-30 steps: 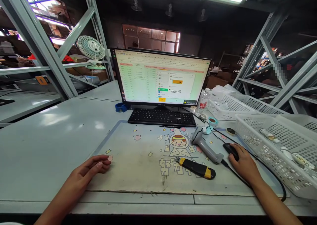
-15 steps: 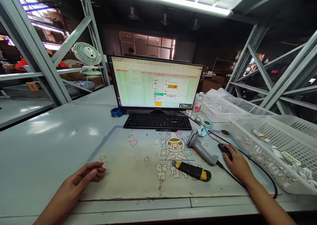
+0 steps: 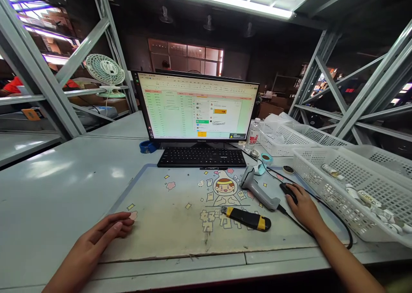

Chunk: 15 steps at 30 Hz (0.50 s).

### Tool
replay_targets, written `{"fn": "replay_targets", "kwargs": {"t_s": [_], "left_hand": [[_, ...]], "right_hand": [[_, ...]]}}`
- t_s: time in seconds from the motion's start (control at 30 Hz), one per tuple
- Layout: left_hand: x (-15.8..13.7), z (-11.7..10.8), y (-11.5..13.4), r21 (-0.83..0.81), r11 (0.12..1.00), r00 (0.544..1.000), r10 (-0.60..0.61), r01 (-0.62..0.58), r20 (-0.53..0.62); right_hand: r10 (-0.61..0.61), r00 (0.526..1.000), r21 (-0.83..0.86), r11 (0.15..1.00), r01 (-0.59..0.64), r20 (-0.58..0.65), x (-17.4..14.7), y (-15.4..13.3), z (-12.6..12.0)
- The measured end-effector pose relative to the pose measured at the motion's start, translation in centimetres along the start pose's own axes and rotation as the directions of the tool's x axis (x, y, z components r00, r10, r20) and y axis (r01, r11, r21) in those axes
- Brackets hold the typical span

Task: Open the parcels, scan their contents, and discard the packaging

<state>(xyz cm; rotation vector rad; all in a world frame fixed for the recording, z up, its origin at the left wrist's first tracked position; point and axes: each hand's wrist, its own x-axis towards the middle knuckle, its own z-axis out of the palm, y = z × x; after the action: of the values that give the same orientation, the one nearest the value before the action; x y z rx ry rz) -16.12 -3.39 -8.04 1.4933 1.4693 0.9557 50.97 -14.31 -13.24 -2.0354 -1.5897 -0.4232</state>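
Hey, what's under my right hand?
Under your right hand is a black mouse, partly visible beyond your fingers. The rest of it, and the patch of desk mat directly beneath, is covered.

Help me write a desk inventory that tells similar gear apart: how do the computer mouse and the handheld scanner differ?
The computer mouse is black, while the handheld scanner is grey. The mouse looks smaller and compact; the scanner is longer, with a head and handle. The mouse is under the right hand, while no hand touches the scanner. Both rest on the desk mat.
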Motion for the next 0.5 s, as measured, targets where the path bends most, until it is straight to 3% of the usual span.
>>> {"fn": "replay_targets", "kwargs": {"t_s": [0.37, 0.43, 0.5], "left_hand": [[-0.3, 0.1, -0.1, -0.010, 0.999, 0.999, 0.035, -0.035, 0.000], [-1.1, 0.5, 0.2, -0.040, 0.997, 0.992, 0.058, -0.063, -0.115], [-2.6, 0.4, 0.1, -0.044, 0.995, 0.930, 0.070, -0.092, -0.360]], "right_hand": [[-0.014, 1.000, -0.010, 1.000, 0.014, 0.001, 0.0, 0.1, -0.1], [-0.023, 1.000, -0.004, 1.000, 0.023, -0.019, 0.0, 0.1, 0.0], [-0.028, 0.999, -0.004, 1.000, 0.027, -0.032, 0.1, 0.2, 0.0]]}}
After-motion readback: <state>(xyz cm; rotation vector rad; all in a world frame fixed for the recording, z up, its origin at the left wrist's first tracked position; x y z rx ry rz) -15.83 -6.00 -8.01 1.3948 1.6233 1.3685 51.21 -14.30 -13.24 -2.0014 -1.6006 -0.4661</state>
